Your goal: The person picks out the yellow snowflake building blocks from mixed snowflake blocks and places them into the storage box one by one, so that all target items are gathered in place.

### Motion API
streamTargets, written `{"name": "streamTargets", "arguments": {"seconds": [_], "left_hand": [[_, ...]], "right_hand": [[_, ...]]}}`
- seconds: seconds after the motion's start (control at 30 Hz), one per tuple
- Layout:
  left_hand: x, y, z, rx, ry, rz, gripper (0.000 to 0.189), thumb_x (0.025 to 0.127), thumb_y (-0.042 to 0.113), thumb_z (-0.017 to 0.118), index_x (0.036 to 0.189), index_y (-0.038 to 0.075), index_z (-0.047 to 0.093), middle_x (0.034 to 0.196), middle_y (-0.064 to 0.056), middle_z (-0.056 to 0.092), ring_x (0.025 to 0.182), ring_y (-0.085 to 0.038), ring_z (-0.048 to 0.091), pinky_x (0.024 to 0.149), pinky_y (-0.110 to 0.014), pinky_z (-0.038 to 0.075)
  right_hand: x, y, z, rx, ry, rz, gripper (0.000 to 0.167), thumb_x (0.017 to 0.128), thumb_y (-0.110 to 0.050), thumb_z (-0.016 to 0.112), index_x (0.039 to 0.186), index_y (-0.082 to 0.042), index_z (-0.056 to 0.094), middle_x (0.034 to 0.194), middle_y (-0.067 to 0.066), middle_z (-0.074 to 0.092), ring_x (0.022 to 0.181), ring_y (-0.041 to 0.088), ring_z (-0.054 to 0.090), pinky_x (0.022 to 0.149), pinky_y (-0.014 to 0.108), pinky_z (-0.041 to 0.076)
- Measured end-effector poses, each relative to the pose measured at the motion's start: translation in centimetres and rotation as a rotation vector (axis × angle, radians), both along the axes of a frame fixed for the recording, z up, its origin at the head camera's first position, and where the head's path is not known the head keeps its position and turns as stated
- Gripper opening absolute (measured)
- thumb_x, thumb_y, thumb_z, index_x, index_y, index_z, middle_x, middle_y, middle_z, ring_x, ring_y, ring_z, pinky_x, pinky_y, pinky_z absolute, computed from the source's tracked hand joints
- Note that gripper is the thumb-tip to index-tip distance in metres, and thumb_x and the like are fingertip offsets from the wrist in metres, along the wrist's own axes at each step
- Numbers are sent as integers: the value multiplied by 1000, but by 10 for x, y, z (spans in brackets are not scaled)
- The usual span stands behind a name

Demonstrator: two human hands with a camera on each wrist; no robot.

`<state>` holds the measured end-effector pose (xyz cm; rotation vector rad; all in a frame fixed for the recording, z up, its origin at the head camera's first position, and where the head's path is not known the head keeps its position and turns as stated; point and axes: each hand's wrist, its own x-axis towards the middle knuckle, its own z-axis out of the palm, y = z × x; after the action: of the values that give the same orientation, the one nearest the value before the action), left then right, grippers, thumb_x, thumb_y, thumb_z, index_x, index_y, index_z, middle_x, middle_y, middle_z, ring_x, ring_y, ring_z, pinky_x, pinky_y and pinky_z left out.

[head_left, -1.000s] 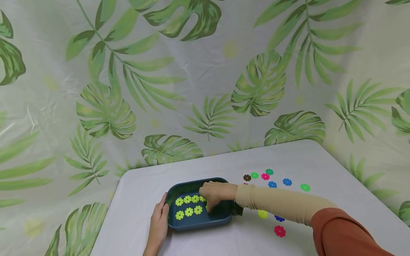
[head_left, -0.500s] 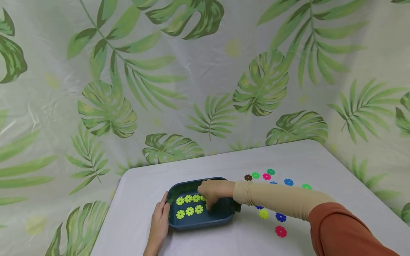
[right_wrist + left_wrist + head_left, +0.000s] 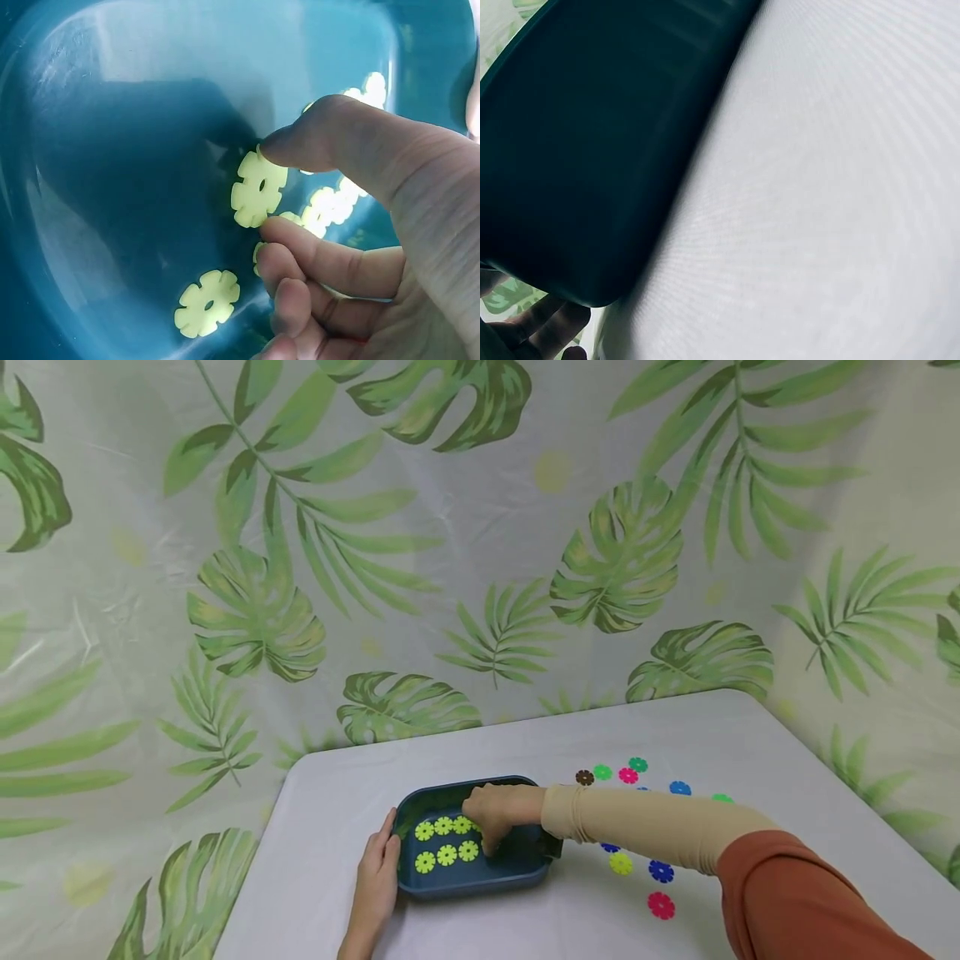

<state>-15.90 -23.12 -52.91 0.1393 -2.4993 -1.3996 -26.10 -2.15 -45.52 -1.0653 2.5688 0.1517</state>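
Note:
A dark blue basin (image 3: 472, 887) stands on the white table, with yellow-green flower-shaped discs (image 3: 447, 855) in two rows on its floor. Against its left end rests my left hand (image 3: 375, 877), thumb and fingers fairly straight along the outer wall; in the left wrist view fingertips (image 3: 574, 319) show by the basin's edge. Inside the basin, my right hand (image 3: 498, 810) pinches one yellow-green disc (image 3: 249, 201) between thumb and index finger, tilted close over the floor. Another loose disc (image 3: 196, 313) lies near it in the right wrist view. The other fingers are curled.
Right of the basin, several flower discs in other colours lie scattered, among them a red one (image 3: 662, 906), a blue one (image 3: 679, 787) and a brown one (image 3: 584, 777). My right sleeve (image 3: 652, 822) hides part of them. A leaf-patterned curtain (image 3: 420, 568) hangs behind the table.
My right hand has shifted slightly left inside the basin, and a disc edge seen below it earlier is now hidden. My left hand stays at the basin's end; the head view has turned slightly.

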Motion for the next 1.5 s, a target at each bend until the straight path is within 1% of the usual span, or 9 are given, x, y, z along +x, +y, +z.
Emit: {"name": "streamTargets", "arguments": {"seconds": [0.37,0.53,0.63,0.73,0.83,0.93,1.07,1.23,1.5], "left_hand": [[-1,0,-1,-3,-18,-2,47,112,28,39,157,13,40,119,-13,60,105,-22,53,97,-47,40],[-1,0,-1,-4,-23,-1,47,112,28,39,157,14,39,118,-13,59,103,-22,52,95,-45,40],[-1,2,0,-6,-32,-4,48,112,29,39,157,14,39,118,-13,59,102,-22,51,94,-44,40],[-1,4,0,1,-35,-10,48,112,29,38,158,14,38,121,-14,59,106,-24,51,97,-47,40],[0,5,0,5,-35,-15,48,112,29,39,158,14,38,124,-15,58,113,-26,52,102,-50,39],[1,5,1,11,-41,-15,48,112,28,39,158,14,38,127,-17,57,119,-29,52,105,-53,37],[3,5,2,15,-46,-21,48,112,28,39,158,14,38,130,-19,55,124,-33,51,106,-56,35],[5,5,2,19,-62,-21,50,112,30,38,159,14,36,133,-20,53,127,-35,48,108,-58,33],[6,5,4,12,-69,-27,51,112,33,36,159,15,35,134,-21,53,128,-36,48,109,-58,33]], "right_hand": [[-2,1,-2,-9,-13,-1,33,80,-34,88,102,-17,69,79,-7,56,70,10,52,62,28,45],[-2,8,7,-47,-8,5,34,80,-37,87,100,-16,69,80,-7,56,72,10,52,65,29,46],[-3,20,18,-126,1,35,24,83,-34,85,83,-15,71,70,-8,59,63,9,51,61,27,44],[-5,39,33,-265,15,64,24,87,-28,81,69,-18,69,61,-10,59,55,7,50,58,25,44],[-6,65,46,-425,51,70,22,90,-24,77,70,-21,69,64,-14,59,57,5,52,61,24,45],[-4,95,56,-558,100,20,15,91,-22,75,78,-21,70,71,-14,58,64,6,51,63,26,46],[3,139,57,-681,142,-107,10,92,-19,74,82,-19,71,73,-11,58,65,8,50,61,27,45],[17,192,40,-753,171,-258,7,90,-16,74,85,-17,70,73,-10,58,65,8,50,59,27,45],[49,248,10,-751,211,-402,7,88,-13,77,87,-12,70,74,-9,58,67,7,50,59,25,45]]}}
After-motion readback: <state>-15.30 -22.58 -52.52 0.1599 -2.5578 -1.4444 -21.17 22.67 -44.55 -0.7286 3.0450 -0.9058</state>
